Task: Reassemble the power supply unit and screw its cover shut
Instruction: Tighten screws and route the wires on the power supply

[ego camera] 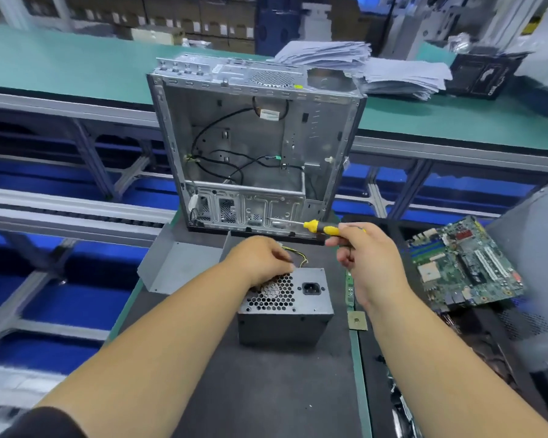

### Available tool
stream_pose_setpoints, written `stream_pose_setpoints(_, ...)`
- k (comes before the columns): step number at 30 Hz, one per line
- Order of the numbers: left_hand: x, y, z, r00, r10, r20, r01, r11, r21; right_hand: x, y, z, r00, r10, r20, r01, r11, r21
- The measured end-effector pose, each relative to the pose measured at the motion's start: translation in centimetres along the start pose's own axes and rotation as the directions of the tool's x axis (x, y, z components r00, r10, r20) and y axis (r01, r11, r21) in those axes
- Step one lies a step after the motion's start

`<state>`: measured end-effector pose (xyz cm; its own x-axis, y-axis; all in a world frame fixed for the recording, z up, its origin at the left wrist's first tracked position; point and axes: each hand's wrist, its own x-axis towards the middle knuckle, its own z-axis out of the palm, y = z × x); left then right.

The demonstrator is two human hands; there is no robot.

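Observation:
A grey power supply unit (298,306) stands on the dark mat, its honeycomb fan grille and power socket facing up. My left hand (260,262) rests on its far left top edge, fingers curled over the grille near yellow and black wires (299,256). My right hand (365,251) hovers to the right and above the unit, gripping a yellow and black screwdriver (318,227) whose shaft points left. A bent grey metal cover (178,268) lies to the left of the unit, apart from it.
An open, gutted computer case (253,147) stands upright just behind the unit. A green motherboard (465,265) lies at the right, a narrow green board (350,290) and a small square chip (357,320) beside the unit. Paper stacks (376,66) sit on the far bench.

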<state>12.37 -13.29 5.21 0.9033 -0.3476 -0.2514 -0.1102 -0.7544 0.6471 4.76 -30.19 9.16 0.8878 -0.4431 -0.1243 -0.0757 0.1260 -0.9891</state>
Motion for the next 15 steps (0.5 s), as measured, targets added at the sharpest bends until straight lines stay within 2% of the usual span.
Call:
stream_pose_setpoints(4,-2.2,-2.5,-1.1,0.980,-0.003,-0.197,-0.041,0.974,-0.222,0.3,0.6,0.8,0.989,0.044,0.140,-0.049,0.998,0.035)
stream_pose_setpoints(7,-5.1,-6.0,-2.3,0.948,-0.096,-0.304,0.001,0.955,-0.298,0.3,1.2,2.6,0.965,0.076,0.252,-0.090,0.995,0.047)
stream_pose_setpoints(11,-9.4,-11.4,-2.6,0.836,-0.316,-0.448,0.145,0.915,-0.376,-0.3,2.3,6.4,0.917,0.115,0.381,-0.144,0.988,0.048)
stream_pose_setpoints(15,-12.5,-16.0,-1.8,0.708,-0.479,-0.519,0.359,0.877,-0.320,-1.2,3.3,10.1,0.877,0.126,0.464,-0.155,0.988,0.025)
